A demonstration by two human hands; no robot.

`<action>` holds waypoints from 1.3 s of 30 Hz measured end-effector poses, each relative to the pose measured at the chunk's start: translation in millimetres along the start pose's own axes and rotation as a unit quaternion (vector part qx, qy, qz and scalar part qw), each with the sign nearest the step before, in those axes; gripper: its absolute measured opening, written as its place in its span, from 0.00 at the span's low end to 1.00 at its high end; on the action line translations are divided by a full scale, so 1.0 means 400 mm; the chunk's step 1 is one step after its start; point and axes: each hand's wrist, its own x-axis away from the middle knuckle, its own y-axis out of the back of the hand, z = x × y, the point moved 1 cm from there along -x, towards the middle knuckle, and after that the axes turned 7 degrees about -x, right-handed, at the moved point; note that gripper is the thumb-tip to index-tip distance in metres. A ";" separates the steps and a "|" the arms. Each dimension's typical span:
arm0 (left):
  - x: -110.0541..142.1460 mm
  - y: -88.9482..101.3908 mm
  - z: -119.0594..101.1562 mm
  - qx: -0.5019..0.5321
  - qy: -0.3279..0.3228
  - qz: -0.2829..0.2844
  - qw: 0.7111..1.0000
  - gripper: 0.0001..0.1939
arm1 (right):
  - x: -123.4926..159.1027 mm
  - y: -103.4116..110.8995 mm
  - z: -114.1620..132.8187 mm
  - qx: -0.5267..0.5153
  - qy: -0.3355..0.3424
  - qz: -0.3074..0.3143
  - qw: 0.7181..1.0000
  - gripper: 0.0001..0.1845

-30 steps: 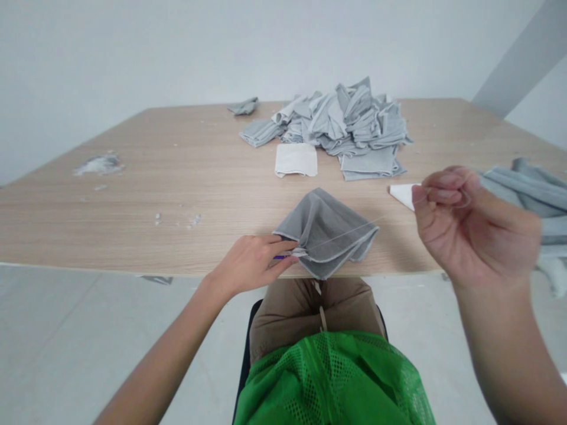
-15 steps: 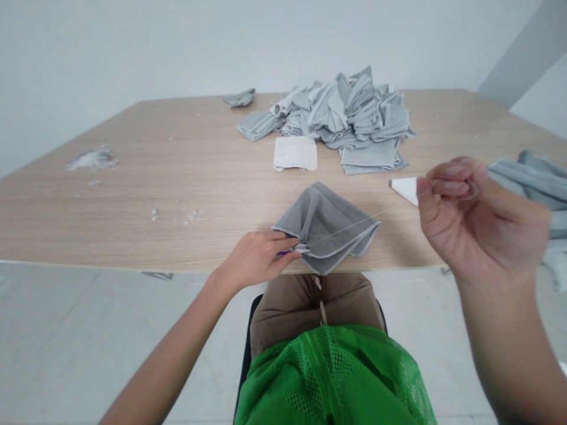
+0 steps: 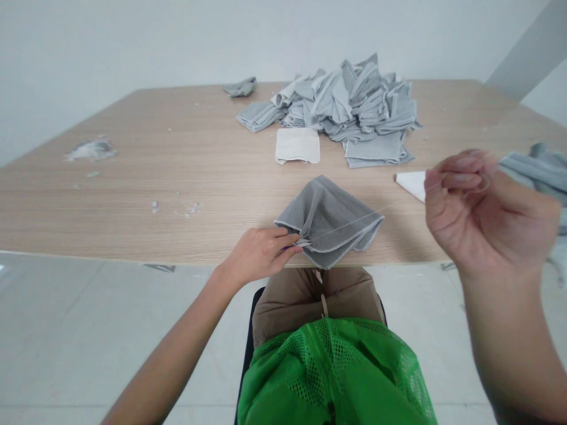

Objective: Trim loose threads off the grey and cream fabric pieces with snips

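My left hand (image 3: 259,252) is at the table's front edge, its fingers closed on small thread snips (image 3: 303,242) with pointed metal blades and a bit of purple at the handle. The blades lie against a grey cloth (image 3: 334,215), which is spread in a loose diamond and bunched up near them. A thin pale thread (image 3: 354,222) stretches from beside the blades up to the right. My right hand (image 3: 491,218), raised with the palm towards me, pinches that thread, and a loop of it shows by the fingers. The fingers partly hide the snips' handle.
A heap of grey cloths (image 3: 354,106) lies at the back, with a folded white cloth (image 3: 297,146) before it. A white cone (image 3: 411,183) and more grey cloths (image 3: 540,168) are at right. Lint (image 3: 92,150) lies at left.
The camera view has shifted slightly, so the table and heap sit a little higher. My right hand appears slightly farther right; the thread stays stretched and both grips are unchanged.
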 end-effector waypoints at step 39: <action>0.357 -0.023 -0.119 0.290 0.383 -0.179 0.858 0.14 | -0.283 -0.598 -0.211 0.223 -0.084 0.282 0.929 0.08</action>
